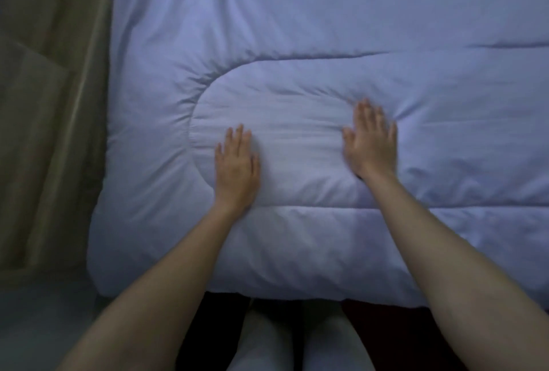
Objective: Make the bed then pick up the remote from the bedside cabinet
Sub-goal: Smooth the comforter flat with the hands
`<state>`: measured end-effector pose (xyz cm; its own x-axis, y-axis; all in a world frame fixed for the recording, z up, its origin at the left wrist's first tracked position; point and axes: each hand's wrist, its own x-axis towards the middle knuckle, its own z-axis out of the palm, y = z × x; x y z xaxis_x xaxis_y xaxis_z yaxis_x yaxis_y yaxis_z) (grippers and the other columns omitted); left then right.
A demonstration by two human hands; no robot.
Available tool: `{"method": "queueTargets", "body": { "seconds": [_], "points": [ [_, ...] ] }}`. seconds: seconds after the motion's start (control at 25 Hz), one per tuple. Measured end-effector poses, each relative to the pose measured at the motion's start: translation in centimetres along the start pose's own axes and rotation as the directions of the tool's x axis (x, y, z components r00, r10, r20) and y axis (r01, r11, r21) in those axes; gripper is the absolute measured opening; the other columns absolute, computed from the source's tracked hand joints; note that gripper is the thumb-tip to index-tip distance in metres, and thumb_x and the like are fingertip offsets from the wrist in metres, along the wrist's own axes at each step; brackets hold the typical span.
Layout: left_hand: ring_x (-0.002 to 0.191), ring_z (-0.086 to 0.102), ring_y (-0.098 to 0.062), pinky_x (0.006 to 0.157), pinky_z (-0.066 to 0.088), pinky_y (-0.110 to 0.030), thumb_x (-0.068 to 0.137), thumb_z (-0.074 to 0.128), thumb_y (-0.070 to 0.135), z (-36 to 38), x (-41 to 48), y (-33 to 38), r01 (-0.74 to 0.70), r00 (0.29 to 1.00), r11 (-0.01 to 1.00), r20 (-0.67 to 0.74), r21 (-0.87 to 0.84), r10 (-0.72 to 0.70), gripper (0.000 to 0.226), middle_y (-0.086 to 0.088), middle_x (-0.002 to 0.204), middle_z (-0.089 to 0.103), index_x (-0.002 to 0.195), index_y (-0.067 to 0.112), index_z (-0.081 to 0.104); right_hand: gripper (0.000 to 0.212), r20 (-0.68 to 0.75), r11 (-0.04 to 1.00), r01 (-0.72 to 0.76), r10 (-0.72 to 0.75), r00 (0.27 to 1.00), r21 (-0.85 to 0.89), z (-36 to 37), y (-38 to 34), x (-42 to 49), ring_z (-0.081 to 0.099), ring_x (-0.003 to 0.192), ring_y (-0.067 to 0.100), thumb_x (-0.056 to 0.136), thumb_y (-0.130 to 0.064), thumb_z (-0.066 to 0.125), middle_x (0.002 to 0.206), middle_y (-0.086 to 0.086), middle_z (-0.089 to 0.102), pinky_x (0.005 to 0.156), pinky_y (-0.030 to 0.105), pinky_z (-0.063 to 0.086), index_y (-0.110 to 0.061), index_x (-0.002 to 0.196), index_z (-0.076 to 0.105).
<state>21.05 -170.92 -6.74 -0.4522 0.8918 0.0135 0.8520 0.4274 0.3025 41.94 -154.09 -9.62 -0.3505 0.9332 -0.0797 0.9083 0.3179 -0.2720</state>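
Pale blue quilted duvet (326, 28) covers the bed before you. Your left hand (236, 168) and right hand (371, 144) lie flat on it near the left corner, fingers spread, gripping nothing.

From my feed the quilt (326, 28) fills most of the view in a pale lavender-blue, plain and unprinted, its only pattern a stitched seam that curves in a darker blue-grey line around a rounded panel and runs off in a straight line to the right. Shallow creases along that seam read as soft grey shadows. My left hand (236, 168) and right hand (371, 144) show warm beige against the cool fabric. To the left I see the curtain (50, 88) in dull olive-tan with darker vertical folds. The floor (38, 317) below it looks muted grey-blue. My trousers (297, 341) are light grey against near-black shadow.
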Motion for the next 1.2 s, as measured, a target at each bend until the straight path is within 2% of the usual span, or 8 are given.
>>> {"method": "queueTargets", "body": {
  "seconds": [0.32, 0.48, 0.56, 0.68, 0.8, 0.96, 1.08, 1.2],
  "points": [
    [0.143, 0.027, -0.023, 0.116, 0.021, -0.05, 0.094, 0.034, 0.033, 5.1, -4.3, 12.7, -0.401, 0.893, 0.909, 0.172, -0.115, 0.415, 0.054, -0.003, 0.153, 0.034, 0.145, 0.014, 0.037, 0.064, -0.165, 0.858, -0.514, 0.508, 0.846, 0.004, -3.1, 16.9, -11.4, 0.023, 0.145, 0.03, 0.093, -0.039, 0.031, 0.157, 0.01, 0.025, 0.114, 0.054, 0.015, -0.008, 0.149, 0.026],
    [0.144, 0.026, -0.022, 0.116, 0.019, -0.046, 0.094, 0.031, 0.043, 4.6, -6.6, 4.3, -0.131, 0.985, 0.983, 0.131, 0.129, 0.114, 0.06, -0.002, 0.155, 0.03, 0.148, 0.017, 0.03, 0.069, -0.166, 0.604, -0.749, 0.796, 0.581, 0.272, -4.3, 16.2, -10.9, 0.017, 0.147, 0.03, 0.088, -0.034, 0.03, 0.158, 0.014, 0.021, 0.113, 0.062, 0.01, -0.003, 0.149, 0.022],
    [0.144, 0.027, -0.027, 0.114, 0.021, -0.049, 0.094, 0.025, 0.043, 3.4, -6.9, 1.0, 0.042, 0.99, 0.986, 0.128, 0.161, -0.063, 0.063, -0.007, 0.155, 0.029, 0.149, 0.012, 0.027, 0.067, -0.206, 0.717, -0.614, 0.69, 0.694, 0.331, -3.5, 11.6, -10.1, 0.02, 0.145, 0.034, 0.089, -0.031, 0.032, 0.156, 0.019, 0.025, 0.113, 0.06, 0.008, -0.001, 0.148, 0.024],
    [0.146, 0.019, -0.029, 0.114, 0.017, -0.053, 0.097, 0.022, 0.041, 2.0, -6.9, -1.9, 0.278, 0.946, 0.946, 0.124, 0.169, -0.3, 0.063, -0.01, 0.158, 0.02, 0.15, 0.008, 0.017, 0.062, -0.254, 0.981, -0.009, 0.059, 0.965, 0.193, -0.1, 1.0, -12.1, 0.038, 0.137, 0.035, 0.087, -0.03, 0.038, 0.148, 0.019, 0.041, 0.11, 0.057, 0.022, 0.0, 0.142, 0.039],
    [0.147, 0.008, -0.031, 0.115, 0.007, -0.056, 0.1, 0.025, 0.039, 0.4, -6.0, -3.0, 0.525, 0.826, 0.827, 0.116, 0.201, -0.552, 0.064, -0.012, 0.16, 0.01, 0.15, 0.003, 0.01, 0.056, -0.046, 0.864, 0.502, -0.504, 0.863, -0.04, 1.7, -4.1, -15.1, 0.044, 0.135, 0.023, 0.088, -0.036, 0.041, 0.148, 0.003, 0.045, 0.108, 0.055, 0.033, -0.016, 0.139, 0.048],
    [0.144, 0.016, -0.039, 0.113, 0.009, -0.06, 0.099, 0.033, 0.029, 0.0, -4.5, -0.2, 0.536, 0.836, 0.828, 0.037, 0.165, -0.548, 0.06, -0.023, 0.155, 0.02, 0.146, -0.007, 0.021, 0.057, -0.114, 0.954, 0.293, -0.299, 0.947, -0.065, 0.9, 5.9, -13.8, 0.045, 0.135, 0.021, 0.088, -0.036, 0.046, 0.148, 0.001, 0.044, 0.111, 0.05, 0.021, -0.019, 0.142, 0.045],
    [0.141, 0.025, -0.042, 0.11, 0.017, -0.063, 0.096, 0.028, 0.034, 3.0, -5.0, 6.6, 0.194, 0.968, 0.97, 0.13, 0.144, -0.213, 0.062, -0.025, 0.152, 0.027, 0.144, -0.005, 0.029, 0.056, -0.159, 0.996, -0.007, -0.006, 0.987, -0.085, -2.0, 17.1, -14.7, 0.041, 0.137, 0.024, 0.091, -0.033, 0.039, 0.15, 0.002, 0.041, 0.111, 0.046, 0.024, -0.018, 0.145, 0.039],
    [0.145, 0.019, -0.033, 0.114, 0.013, -0.054, 0.091, 0.016, 0.045, 5.6, -6.2, 16.1, -0.151, 0.946, 0.985, 0.3, 0.078, 0.121, 0.07, -0.012, 0.157, 0.022, 0.148, 0.006, 0.025, 0.056, -0.148, 0.974, -0.199, 0.182, 0.972, -0.107, -4.2, 26.1, -17.2, 0.039, 0.138, 0.027, 0.093, -0.035, 0.032, 0.152, 0.005, 0.039, 0.107, 0.05, 0.029, -0.019, 0.146, 0.037]
  ]
}}
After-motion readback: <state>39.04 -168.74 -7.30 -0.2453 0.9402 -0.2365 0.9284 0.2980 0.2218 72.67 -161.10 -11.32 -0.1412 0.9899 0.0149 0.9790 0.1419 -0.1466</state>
